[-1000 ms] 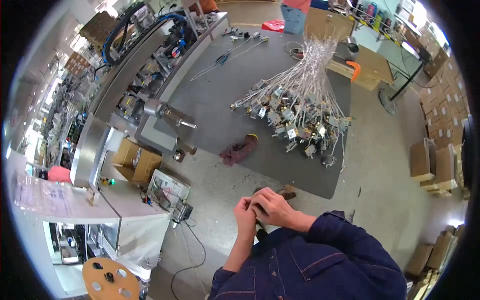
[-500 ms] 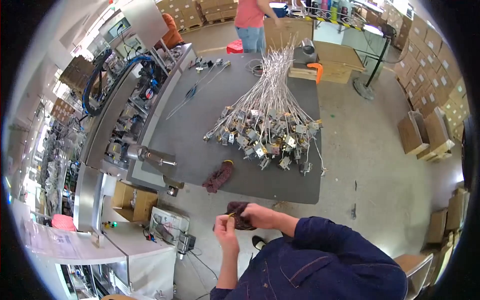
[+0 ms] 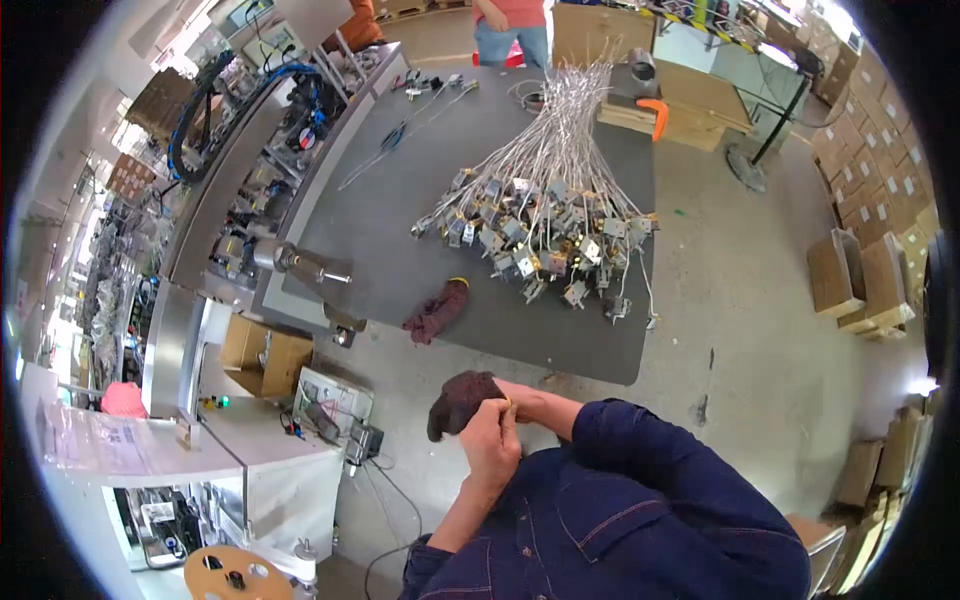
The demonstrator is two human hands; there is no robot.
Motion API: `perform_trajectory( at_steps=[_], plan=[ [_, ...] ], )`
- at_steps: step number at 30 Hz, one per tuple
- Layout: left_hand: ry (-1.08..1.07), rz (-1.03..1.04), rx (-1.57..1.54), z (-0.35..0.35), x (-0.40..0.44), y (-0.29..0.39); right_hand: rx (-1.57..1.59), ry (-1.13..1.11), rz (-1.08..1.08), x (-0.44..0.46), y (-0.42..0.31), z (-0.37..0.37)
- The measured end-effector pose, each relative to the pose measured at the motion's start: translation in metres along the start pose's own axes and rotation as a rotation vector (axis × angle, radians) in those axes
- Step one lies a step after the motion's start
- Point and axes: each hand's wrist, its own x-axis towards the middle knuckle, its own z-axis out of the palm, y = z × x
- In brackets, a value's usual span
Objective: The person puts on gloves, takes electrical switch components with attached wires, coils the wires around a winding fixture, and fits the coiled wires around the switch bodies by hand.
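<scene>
While the L hand (image 3: pixel 491 440) pinches the yellow-edged cuff at the other wrist, thumb & fingers clamped tog. on it, the R hand (image 3: pixel 466 398) is inside a maroon glove (image 3: pixel 448 410); its fingers are covered, so can't tell if apart or tog. That glove is in front of the wearer's chest, above the floor (image 3: pixel 740 320), short of the table's near edge. Forearms partly bare, sleeves of a dark-blue denim jacket (image 3: pixel 620 520) behind them. Btm L: an orange disc (image 3: pixel 238 558) w/ holes, next to a white cabinet (image 3: pixel 295 500).

Bit further out, L side: an open cardboard box (image 3: pixel 265 360) beside a small elec. unit (image 3: pixel 340 400); any markings on either too small to read. A second glove (image 3: pixel 436 315), also maroon w/ yellow cuff, lies on the dark grey table (image 3: pixel 370 250) near its front edge. L of it, a metal spindle (image 3: pixel 310 265) pokes out over the tabletop.

Mid-table: big bundle of silvery cables (image 3: pixel 555 140), small metal connectors (image 3: pixel 560 240) at the near ends. Far L of table: a few loose leads (image 3: pixel 395 140). Far R: an orange hook-shaped piece (image 3: pixel 660 118) by some wood.

Beyond, a person (image 3: pixel 512 40) in pink top & jeans stands at the far end. Stacked cartons (image 3: pixel 850 150) on R carry white labels, print illegible at this dist.; display panel (image 3: pixel 245 12) upper L, txt unreadable too.
</scene>
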Motion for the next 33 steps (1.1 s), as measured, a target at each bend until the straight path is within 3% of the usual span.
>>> perform_trajectory(
  at_steps=[2,5,6,7,8,10,11,15,16,19,21,25,29,31,33],
  plan=[
    [-0.004,-0.035,0.005,-0.003,0.000,-0.004,-0.055,0.036,-0.021,0.002,0.008,-0.011],
    [0.083,-0.093,-0.104,-0.015,0.006,0.001,-0.151,-0.005,0.145,0.003,0.001,-0.012],
    [0.097,-0.075,-0.088,-0.014,0.007,0.001,-0.228,0.057,0.296,0.006,0.005,-0.017],
    [0.111,-0.059,-0.074,-0.011,0.007,0.002,-0.292,0.033,0.228,0.007,0.011,-0.024],
    [0.113,-0.074,-0.075,-0.005,0.006,0.004,-0.462,-0.048,-0.007,0.015,0.019,-0.028],
    [-0.014,0.088,0.031,0.005,0.002,0.008,-0.944,-0.102,-0.590,0.038,0.037,-0.039],
    [-0.012,0.081,0.033,0.008,0.001,0.008,-1.113,-0.010,-0.682,0.039,0.040,-0.044],
    [0.032,0.032,0.026,0.013,0.002,-0.002,-1.407,0.094,-0.524,0.047,0.060,-0.064],
    [0.042,0.073,0.055,0.016,0.000,-0.005,-1.282,0.050,-0.464,0.047,0.057,-0.066],
    [0.049,0.089,0.102,0.025,-0.005,-0.009,-0.287,-0.189,-0.127,0.054,0.042,-0.059],
    [0.084,0.033,0.107,0.029,-0.001,-0.006,0.020,-0.254,-0.015,0.056,0.025,-0.049],
    [0.089,0.045,0.162,0.030,0.003,-0.008,-0.015,-0.181,-0.047,0.044,-0.023,-0.017],
    [0.072,-0.026,0.230,0.036,0.005,-0.023,0.060,-0.167,-0.013,0.050,-0.004,-0.039],
    [0.062,-0.073,0.210,0.035,0.010,-0.025,0.383,-0.059,0.127,0.049,0.008,-0.051],
    [-0.017,-0.156,-0.016,0.032,0.014,-0.022,0.505,-0.146,0.065,0.051,0.026,-0.067]
  ],
)
